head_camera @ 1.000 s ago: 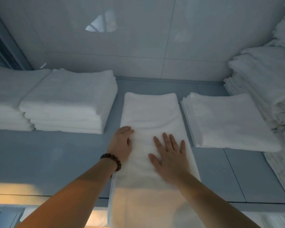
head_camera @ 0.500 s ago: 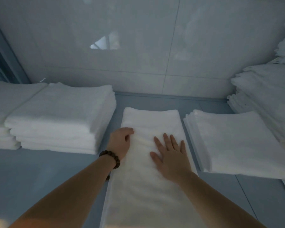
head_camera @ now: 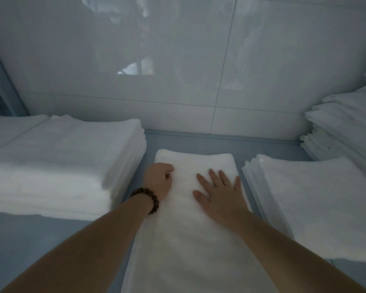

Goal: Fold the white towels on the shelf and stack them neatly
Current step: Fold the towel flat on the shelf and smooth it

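White towel (head_camera: 184, 252) lies lengthwise on the blue-grey shelf (head_camera: 36, 250), its far end short of the tiled wall (head_camera: 178, 60) and its near end running out of view at the bottom edge. It sits between a thick stack of folded towels (head_camera: 61, 161) on the left and a lower, flatter stack (head_camera: 317, 208) on the right, close to both but touching neither. The right grip (head_camera: 219, 194) is released: palm flat on the cloth, fingers straight and spread, pressing down near the towel's right edge. The left grip (head_camera: 159, 180) rests at the towel's left edge with its fingers curled under; whether it pinches any cloth I cannot tell. A dark beaded bracelet (head_camera: 148, 198) circles the left wrist. Both bare forearms reach in from the bottom. Further right, a taller pile of white linen (head_camera: 347, 134) stands against the wall
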Demonstrator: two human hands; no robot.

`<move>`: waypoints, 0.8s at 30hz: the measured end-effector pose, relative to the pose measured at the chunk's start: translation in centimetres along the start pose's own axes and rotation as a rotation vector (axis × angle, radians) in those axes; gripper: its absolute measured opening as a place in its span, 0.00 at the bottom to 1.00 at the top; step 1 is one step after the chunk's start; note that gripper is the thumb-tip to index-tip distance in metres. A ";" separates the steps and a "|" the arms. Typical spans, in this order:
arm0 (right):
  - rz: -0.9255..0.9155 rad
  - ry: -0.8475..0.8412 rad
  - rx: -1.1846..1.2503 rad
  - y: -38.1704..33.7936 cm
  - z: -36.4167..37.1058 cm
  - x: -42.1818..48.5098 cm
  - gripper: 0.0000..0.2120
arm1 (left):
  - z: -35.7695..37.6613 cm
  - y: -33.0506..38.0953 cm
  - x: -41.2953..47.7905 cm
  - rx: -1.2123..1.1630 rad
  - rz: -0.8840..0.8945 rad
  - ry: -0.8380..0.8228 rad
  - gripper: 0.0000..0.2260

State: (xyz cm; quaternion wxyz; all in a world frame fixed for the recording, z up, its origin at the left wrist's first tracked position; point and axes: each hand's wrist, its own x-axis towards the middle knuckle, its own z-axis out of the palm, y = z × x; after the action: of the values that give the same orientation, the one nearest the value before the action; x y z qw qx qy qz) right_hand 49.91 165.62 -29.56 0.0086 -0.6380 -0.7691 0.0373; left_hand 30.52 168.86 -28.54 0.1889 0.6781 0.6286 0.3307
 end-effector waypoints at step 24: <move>0.070 0.007 0.043 -2.7 0.8 -2.5 0.26 | 3.4 2.8 -7.3 0.574 0.114 -0.302 0.24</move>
State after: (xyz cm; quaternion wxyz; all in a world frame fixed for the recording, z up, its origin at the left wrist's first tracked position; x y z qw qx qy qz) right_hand 47.67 162.65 -30.08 0.0236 -0.6643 -0.7452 0.0521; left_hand 34.95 161.90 -30.61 0.0622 0.7792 0.6220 0.0457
